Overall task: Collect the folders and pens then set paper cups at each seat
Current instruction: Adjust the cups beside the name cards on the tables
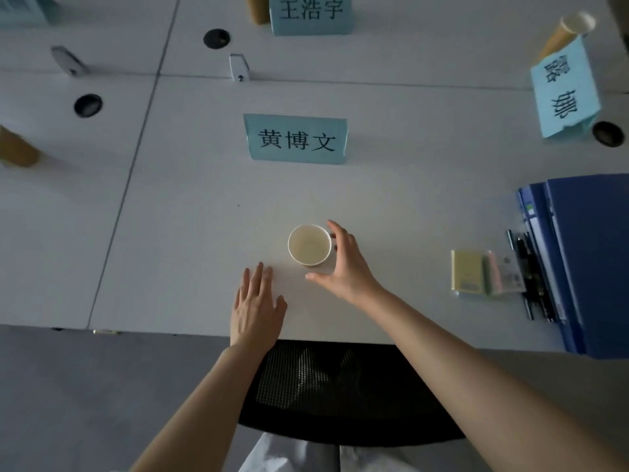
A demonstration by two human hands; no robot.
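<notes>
A white paper cup with a brown outer wall (309, 244) stands upright and empty on the pale grey table (190, 212), near the middle of the seat and a little toward the near edge. The right hand (343, 264) curves around the cup's right side with fingers and thumb spread apart; the fingertips (332, 224) lie just beside the rim and the thumb sits just near of the cup, but whether any of them touch it cannot be told. The left hand (257, 304) lies flat, palm down and fingers loosely together, on the table to the near left of the cup, holding nothing.

Beyond the cup stands a light blue folded name card printed with black characters (295, 139). To the right, well apart from the cup, lies a stack of dark blue folders (589, 264) at the table's right end, with several black pens (531, 277) lying against its left edge and a pale yellow sticky-note pad (467, 271) just left of the pens. Farther off are two more blue name cards, one far at the centre (310, 13) and one far right (565, 90), each with a brown paper cup beside it (565, 32). Another brown cup (17, 148) stands at the left edge. A black mesh chair back (340, 390) sits against the near table edge between the forearms.
</notes>
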